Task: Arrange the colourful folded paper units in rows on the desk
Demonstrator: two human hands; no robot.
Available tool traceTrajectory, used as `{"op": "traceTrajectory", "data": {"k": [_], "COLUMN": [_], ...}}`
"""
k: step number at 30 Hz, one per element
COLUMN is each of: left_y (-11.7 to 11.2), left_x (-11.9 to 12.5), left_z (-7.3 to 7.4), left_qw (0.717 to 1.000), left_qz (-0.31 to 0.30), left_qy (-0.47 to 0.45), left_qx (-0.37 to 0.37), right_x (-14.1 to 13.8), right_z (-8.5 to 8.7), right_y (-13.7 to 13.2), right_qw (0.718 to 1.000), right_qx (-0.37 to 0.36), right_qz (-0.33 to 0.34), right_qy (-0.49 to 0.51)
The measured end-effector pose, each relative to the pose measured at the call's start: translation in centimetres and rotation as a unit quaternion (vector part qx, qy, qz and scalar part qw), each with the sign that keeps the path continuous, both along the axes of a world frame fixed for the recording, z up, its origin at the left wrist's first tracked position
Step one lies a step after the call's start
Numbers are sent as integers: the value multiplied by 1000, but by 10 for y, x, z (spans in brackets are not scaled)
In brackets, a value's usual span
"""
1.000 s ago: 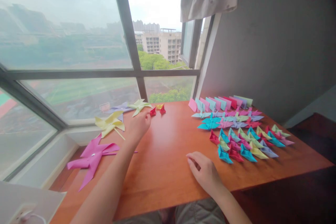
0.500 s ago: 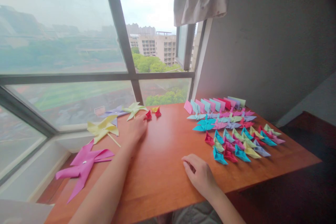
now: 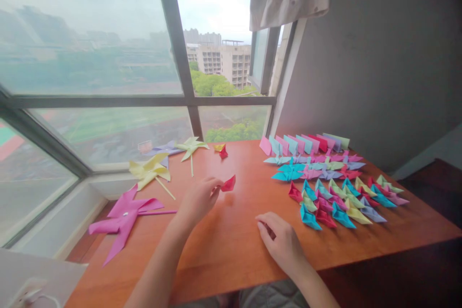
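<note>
A small red folded paper boat (image 3: 228, 183) is pinched in the fingertips of my left hand (image 3: 202, 198), held a little above the middle of the table. My right hand (image 3: 279, 238) rests on the wooden table near its front edge, fingers loosely curled and the thumb apart from them, with nothing visible in it. To its right stand rows of folded paper boats (image 3: 342, 219) in blue, red, yellow, green and purple. Farther back, another red paper boat (image 3: 223, 153) sits beside a yellow folded paper piece (image 3: 218, 147).
Paper pinwheels lie along the left: a pink one (image 3: 125, 214), a yellow one (image 3: 149, 172), a purple one (image 3: 166, 148) and a pale green one (image 3: 191, 147). Behind the boats are paper cranes (image 3: 288, 169) and a row of folded paper pieces (image 3: 305, 143). Windows border the table (image 3: 224, 255).
My left hand has picked up a red paper boat from the back of the table and drawn it nearer. My right hand stays resting. The view has shifted slightly left.
</note>
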State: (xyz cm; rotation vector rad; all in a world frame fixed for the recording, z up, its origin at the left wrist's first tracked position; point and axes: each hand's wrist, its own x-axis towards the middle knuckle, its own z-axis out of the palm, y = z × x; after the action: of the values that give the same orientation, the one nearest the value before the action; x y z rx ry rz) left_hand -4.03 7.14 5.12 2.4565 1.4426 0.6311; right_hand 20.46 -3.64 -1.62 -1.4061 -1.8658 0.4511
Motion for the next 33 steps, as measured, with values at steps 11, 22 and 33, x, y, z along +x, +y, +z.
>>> {"op": "traceTrajectory", "data": {"k": [11, 22, 33], "left_y": [-62, -67, -70], "left_x": [27, 24, 27], "left_z": [-23, -33, -37], "left_qw": [993, 995, 990], "left_qz": [-95, -95, -120], "left_qy": [-31, -19, -66], "left_qx": [-64, -31, -33], "right_x": [1, 2, 0], "right_z": [1, 2, -1], "right_y": [0, -1, 0], "right_qw": [998, 999, 997], "right_qx": [-17, 44, 76], "right_qz": [-25, -11, 24], "right_qy": [52, 20, -22]}}
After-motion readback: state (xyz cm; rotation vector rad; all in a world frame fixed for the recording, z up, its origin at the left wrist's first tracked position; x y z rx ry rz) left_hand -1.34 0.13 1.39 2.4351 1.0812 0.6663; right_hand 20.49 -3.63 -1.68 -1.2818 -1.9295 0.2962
